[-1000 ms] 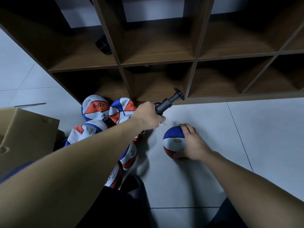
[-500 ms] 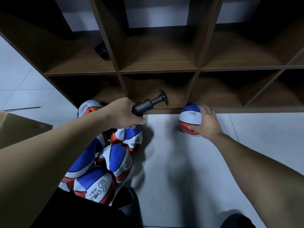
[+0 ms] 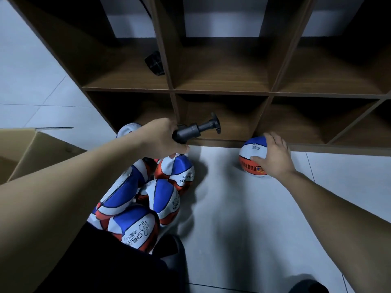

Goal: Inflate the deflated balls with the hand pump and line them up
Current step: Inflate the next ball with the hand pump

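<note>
At centre right of the frame the right hand point(image 3: 273, 157) rests with relaxed, spread fingers on the round ball point(image 3: 252, 157), which sits on the floor point(image 3: 232, 208) against the shelf point(image 3: 222, 90) base. The left hand point(image 3: 163, 140), at centre, has its grip clamped on the pump point(image 3: 195, 131), whose long axis points right and slightly up. The flat balls point(image 3: 148, 199) lie directly below that hand, so the left is nearer for the next pick.

Hidden under the left hand point(image 3: 164, 138): the hand pump point(image 3: 196, 130) barrel's lower end. Covered by the forearm: most of the farthest flat ball point(image 3: 129, 130) (only a pale sliver shows). Cut off left: cardboard box point(image 3: 27, 149). Unreadable: small print on the inflated ball point(image 3: 251, 157).
</note>
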The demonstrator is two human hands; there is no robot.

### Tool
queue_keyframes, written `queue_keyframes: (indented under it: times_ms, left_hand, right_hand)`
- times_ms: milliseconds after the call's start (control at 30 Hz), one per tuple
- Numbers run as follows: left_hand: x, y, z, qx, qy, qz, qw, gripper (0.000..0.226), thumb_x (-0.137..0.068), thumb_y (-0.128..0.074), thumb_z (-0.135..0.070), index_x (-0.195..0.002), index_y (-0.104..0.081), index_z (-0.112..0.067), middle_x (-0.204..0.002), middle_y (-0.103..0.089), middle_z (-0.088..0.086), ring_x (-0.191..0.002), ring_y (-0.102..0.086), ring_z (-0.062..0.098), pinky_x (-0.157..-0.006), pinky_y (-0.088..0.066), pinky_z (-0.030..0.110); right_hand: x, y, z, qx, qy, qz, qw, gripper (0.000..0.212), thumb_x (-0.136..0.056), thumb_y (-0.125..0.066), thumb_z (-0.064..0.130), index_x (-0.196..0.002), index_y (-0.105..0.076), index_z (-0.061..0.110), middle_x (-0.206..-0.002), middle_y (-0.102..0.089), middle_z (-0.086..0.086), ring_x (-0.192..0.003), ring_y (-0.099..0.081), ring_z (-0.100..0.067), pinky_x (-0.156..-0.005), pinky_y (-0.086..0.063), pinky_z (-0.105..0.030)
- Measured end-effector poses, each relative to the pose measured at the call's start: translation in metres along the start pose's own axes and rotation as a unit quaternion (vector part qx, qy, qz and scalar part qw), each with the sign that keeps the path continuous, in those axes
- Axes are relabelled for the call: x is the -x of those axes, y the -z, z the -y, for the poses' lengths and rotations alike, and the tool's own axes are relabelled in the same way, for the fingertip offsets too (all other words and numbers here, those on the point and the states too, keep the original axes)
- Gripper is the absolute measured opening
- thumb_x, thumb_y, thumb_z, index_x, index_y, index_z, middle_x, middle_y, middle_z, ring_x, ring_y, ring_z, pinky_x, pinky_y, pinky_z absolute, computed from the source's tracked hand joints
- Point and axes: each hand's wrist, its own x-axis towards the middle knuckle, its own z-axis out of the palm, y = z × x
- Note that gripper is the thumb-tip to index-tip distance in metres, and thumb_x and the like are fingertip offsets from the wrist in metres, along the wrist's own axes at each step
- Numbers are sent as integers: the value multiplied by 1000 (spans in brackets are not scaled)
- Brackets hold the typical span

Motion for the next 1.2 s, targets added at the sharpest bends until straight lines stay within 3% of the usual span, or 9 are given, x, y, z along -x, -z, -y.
queue_keyframes:
  times_ms: [133, 267, 400, 500, 633, 733, 900, 1067, 1200]
  left_hand:
    - [29, 16, 27, -22, 25, -30, 999, 31, -85, -84, -45, -84, -72, -16, -73, -75, 7, -71, -73, 26, -66, -60, 40]
    - [64, 32, 60, -15, 64, -59, 996, 28, -85, -82, -42, -82, -74, -16, -74, -76, 7, -65, -71, 26, -58, -55, 37]
    - [93, 38, 100, 1, 118, -54, 992, 29, -82, -82, -44, -79, -74, -16, -62, -73, -2, -61, -72, 21, -60, -56, 35]
    - [107, 40, 130, 15, 152, -62, 986, 29, -83, -82, -43, -80, -76, -15, -68, -76, 1, -68, -75, 22, -66, -60, 37]
    - [121, 40, 169, 34, 187, -52, 980, 23, -86, -81, -37, -78, -75, -16, -61, -74, -4, -52, -67, 12, -59, -53, 29]
    - [128, 37, 199, 55, 203, -39, 977, 24, -87, -81, -36, -77, -73, -16, -65, -76, -1, -58, -71, 17, -69, -59, 34]
    - [133, 35, 228, 91, 207, -26, 974, 22, -92, -80, -34, -80, -72, -17, -64, -75, -1, -51, -64, 10, -63, -48, 26]
    - [129, 33, 241, 110, 204, -15, 973, 23, -93, -78, -35, -87, -75, -14, -69, -77, 0, -55, -65, 12, -65, -52, 27]
    - [125, 36, 239, 138, 197, -33, 970, 20, -91, -80, -36, -86, -75, -18, -72, -78, 1, -57, -67, 14, -65, -54, 28]
  right_hand:
    - [21, 13, 54, -19, 57, 8, 998, 75, -85, -87, 39, -149, -56, 14, -152, -51, -7, -135, -52, -36, -116, -42, -53]
    - [44, 9, 144, -102, 126, 69, 984, 48, -89, -85, 33, -129, -71, 10, -130, -67, -5, -121, -65, -26, -104, -49, -36]
    - [80, -12, 237, -203, 110, 174, 957, 37, -89, -84, 44, -120, -76, 24, -112, -75, 14, -105, -70, -7, -92, -54, -29]
    - [103, -36, 284, -233, 120, 229, 938, 45, -89, -82, 53, -125, -74, 27, -116, -74, 12, -106, -69, -8, -97, -57, -35]
    - [106, -59, 325, -218, 124, 275, 928, 59, -94, -75, 59, -140, -65, 23, -125, -69, 9, -117, -65, -13, -100, -54, -34]
    - [101, -72, 355, -243, 72, 299, 920, 72, -92, -64, 75, -143, -61, 23, -133, -67, 6, -125, -63, -19, -105, -54, -42]
    - [95, -94, 394, -246, -22, 338, 908, 105, -81, -53, 94, -153, -51, 17, -149, -59, -5, -135, -56, -29, -110, -48, -46]
    - [92, -104, 406, -272, -107, 362, 885, 92, -83, -68, 76, -148, -56, 12, -136, -59, -3, -121, -57, -28, -92, -51, -43]
    - [95, -98, 405, -305, -127, 372, 867, 77, -75, -81, 71, -122, -64, 13, -113, -65, 0, -102, -61, -22, -72, -53, -40]
